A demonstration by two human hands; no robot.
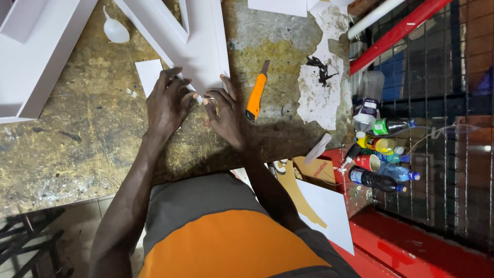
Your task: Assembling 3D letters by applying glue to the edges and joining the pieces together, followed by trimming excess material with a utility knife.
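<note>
A big white letter-shaped piece point(198, 38) lies on a worn, stained workbench point(77, 134). My left hand point(167, 105) pinches a small white tube point(198, 98) against the piece's near corner. My right hand point(226, 116) meets it there, its fingertips touching the same tube and the piece's edge. An orange utility knife point(256, 95) lies just right of my right hand, untouched. A small white card point(150, 74) lies partly under my left hand.
Another white boxed shape point(36, 56) sits at the far left, a white funnel-like thing point(115, 31) at the back. Several plastic bottles point(383, 154) crowd the bench's right end beside a metal grille point(442, 128). White sheets and cardboard point(321, 203) lean below the bench.
</note>
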